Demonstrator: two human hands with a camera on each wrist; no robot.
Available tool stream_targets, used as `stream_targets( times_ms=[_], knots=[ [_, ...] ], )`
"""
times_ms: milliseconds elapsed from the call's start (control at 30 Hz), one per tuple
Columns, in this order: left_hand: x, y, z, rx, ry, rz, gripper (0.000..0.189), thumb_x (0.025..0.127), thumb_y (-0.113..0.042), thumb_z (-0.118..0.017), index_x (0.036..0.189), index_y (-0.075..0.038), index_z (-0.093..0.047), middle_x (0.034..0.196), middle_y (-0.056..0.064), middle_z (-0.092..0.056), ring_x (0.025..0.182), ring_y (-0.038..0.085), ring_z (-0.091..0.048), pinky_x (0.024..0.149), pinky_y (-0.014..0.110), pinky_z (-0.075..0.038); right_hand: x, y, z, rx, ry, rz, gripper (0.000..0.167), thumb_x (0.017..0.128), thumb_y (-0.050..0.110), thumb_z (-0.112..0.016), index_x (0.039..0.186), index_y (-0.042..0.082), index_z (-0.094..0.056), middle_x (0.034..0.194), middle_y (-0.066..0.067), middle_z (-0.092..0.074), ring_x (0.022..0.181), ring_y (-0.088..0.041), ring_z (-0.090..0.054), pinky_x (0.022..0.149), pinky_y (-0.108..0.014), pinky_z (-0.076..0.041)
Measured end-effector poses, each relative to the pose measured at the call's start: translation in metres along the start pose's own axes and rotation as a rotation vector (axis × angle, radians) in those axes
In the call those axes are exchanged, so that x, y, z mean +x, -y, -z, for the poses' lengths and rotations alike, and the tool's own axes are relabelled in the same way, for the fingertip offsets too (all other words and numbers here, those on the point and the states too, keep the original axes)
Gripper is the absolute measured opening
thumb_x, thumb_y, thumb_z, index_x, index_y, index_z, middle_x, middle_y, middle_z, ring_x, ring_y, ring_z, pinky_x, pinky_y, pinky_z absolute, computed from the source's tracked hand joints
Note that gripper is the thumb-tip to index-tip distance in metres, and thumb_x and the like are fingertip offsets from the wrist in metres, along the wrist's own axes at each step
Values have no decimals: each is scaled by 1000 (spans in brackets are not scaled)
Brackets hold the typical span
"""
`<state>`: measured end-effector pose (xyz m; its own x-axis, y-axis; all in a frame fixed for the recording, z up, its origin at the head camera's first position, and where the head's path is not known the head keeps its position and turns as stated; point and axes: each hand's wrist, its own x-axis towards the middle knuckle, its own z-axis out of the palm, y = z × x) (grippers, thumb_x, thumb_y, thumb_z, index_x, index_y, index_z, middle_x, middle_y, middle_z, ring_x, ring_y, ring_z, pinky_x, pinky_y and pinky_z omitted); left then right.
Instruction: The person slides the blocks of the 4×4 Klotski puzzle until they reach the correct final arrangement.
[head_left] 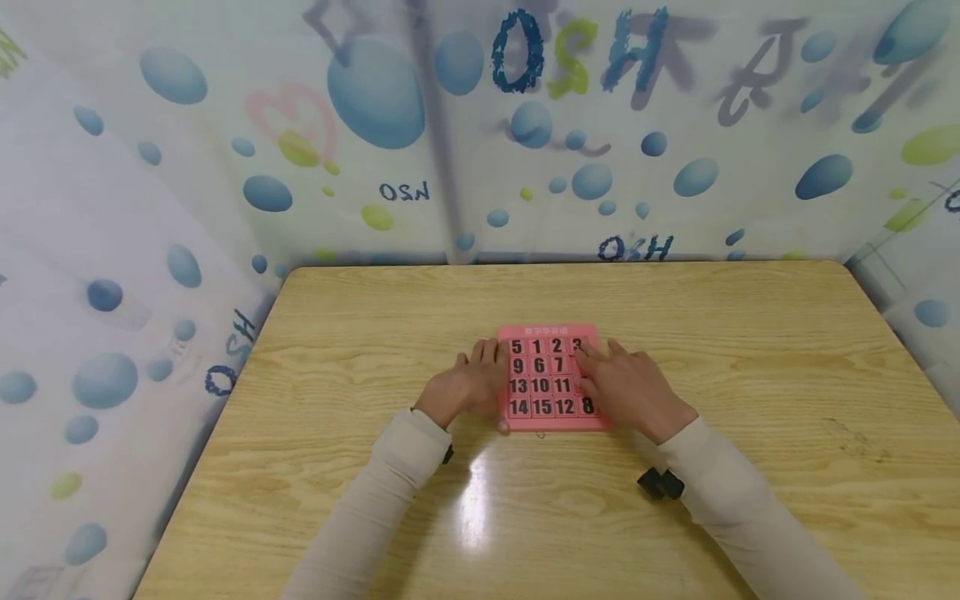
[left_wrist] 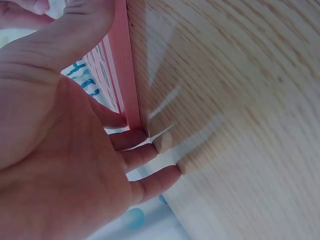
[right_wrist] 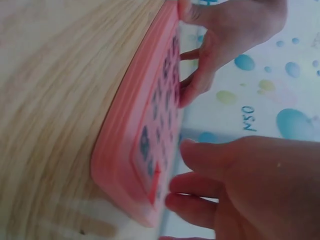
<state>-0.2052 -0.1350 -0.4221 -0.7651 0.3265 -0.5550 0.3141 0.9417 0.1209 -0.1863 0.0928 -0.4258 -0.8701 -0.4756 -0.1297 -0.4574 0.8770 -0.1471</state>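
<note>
Only the left wrist view shows the left hand (head_left: 468, 383) from the palm side: its fingers (left_wrist: 157, 184) are spread and fairly straight, holding nothing clenched, with tips down on the desk (head_left: 750, 333) and along the edge of a pink number slide puzzle (head_left: 540, 375). The right wrist view alone reveals a brighter red gap (right_wrist: 156, 184) among the tiles, just beside the fingers of the right hand (head_left: 633, 392), which cover that part in the head view. The head view makes the numbers readable.

The puzzle lies on the desk between the two sets of fingers, its left edge by the left fingers and its near left corner at the left thumb. The right fingers bend loosely over the rightmost column, parted from the thumb, index tip at the 3; whether it presses cannot be told.

The frame is squarish, with pale characters along its far border. Bold black numbers read 5, 1, 2, 3, then 9, 6, 7, then 13, 10, 11, and nearest 14, 15, 12, 8.
</note>
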Motion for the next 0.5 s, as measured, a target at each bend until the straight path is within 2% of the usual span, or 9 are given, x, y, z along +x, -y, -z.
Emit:
stream_targets(
  times_ms=[300,433,500],
  knots=[
    [-1,1,0,-12,2,-13,131,73,-48,-85,158,-2,3,163,20,-6,151,34,-9,122,50,-17,-27,11,9,-92,18,79,42,99,32,-61,130,5,-65,132,-14,-64,120,-44,-58,89,-60,-51],
    [-1,1,0,-10,6,-12,132,72,-48,-85,158,-1,4,163,21,-5,152,34,-7,123,50,-16,-31,15,10,-95,65,73,42,99,33,-60,131,6,-65,133,-13,-64,119,-42,-58,89,-59,-51],
    [-1,1,1,-9,9,-8,133,72,-48,-86,158,-1,4,163,21,-4,152,34,-7,123,50,-16,-30,16,9,-91,99,58,45,100,34,-58,134,6,-62,138,-12,-61,124,-44,-55,92,-60,-49]
  ],
)
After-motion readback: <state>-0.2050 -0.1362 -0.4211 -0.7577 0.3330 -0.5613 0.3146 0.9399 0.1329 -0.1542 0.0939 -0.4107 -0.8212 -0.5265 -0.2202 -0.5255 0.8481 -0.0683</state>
